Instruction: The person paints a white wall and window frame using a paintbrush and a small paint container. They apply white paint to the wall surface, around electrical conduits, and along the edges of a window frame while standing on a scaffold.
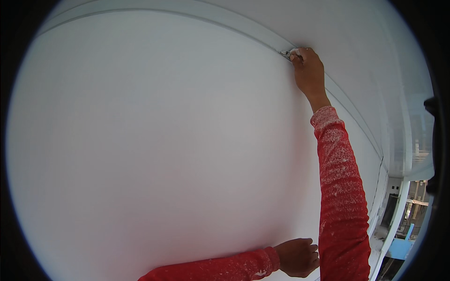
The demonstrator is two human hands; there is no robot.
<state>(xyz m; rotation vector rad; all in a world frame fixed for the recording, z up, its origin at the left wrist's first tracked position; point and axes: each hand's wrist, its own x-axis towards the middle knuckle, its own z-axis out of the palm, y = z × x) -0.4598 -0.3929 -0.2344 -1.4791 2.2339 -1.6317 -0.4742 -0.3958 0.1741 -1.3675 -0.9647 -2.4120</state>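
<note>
My right hand (pixel 309 70) is raised to the pale trim strip (pixel 243 32) that runs along the top of a white wall panel (pixel 164 117). Its fingers pinch a small crumpled whitish piece (pixel 294 51) against the strip. The kind of piece is too small to tell, and part of it is hidden by the fingers. Lower down, my left hand (pixel 296 257) is held in front of the panel beside my right sleeve, its fingers curled in. Whatever its palm may hold is hidden. White dust covers much of the right red sleeve (pixel 340 168).
Above the trim a smooth white surface (pixel 347 42) slopes over to the right. At the far right edge stand an opening with a pale frame (pixel 396 225), a light blue object (pixel 400 248) and a wall plate with dark sockets (pixel 394 187).
</note>
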